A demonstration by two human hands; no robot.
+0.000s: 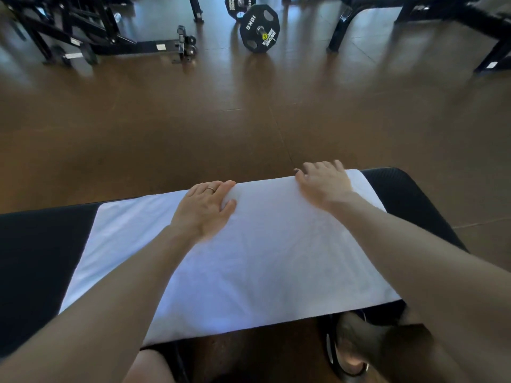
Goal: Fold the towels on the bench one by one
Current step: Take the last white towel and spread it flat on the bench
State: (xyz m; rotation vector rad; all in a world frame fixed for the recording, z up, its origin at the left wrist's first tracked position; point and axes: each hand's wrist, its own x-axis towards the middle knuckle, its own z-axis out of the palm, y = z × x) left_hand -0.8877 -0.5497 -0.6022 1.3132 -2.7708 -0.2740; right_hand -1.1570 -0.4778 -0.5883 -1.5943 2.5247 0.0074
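The white rectangular terry towel [249, 252] lies spread flat across the black padded bench [41, 258], its long sides running along the bench's far and near edges; the near side hangs slightly over the near edge, and its right end stops short of the bench's rounded right end. Only this one towel is in view.

The left hand [206, 207] rests on the towel at the far edge of the bench, a ring on one finger; its fingers curve over the cloth's far side, but whether they pinch it or merely press it I cannot tell. The right hand [325, 183] lies at the far edge nearer the towel's far right corner, fingers spread and fairly straight, pressing flat and gripping nothing that I can see.

The step in hand looks like smoothing or taking up the far side for a first fold. To do it well, I judge both hands should take the far edge well apart, near its two corners, lift together, and lay it squarely onto the near edge so corners meet, then stroke out wrinkles toward the ends.

Beyond the bench are the brown floor [166, 134], a black weight plate marked 10KG [259, 28] and dark gym frames [83, 29].
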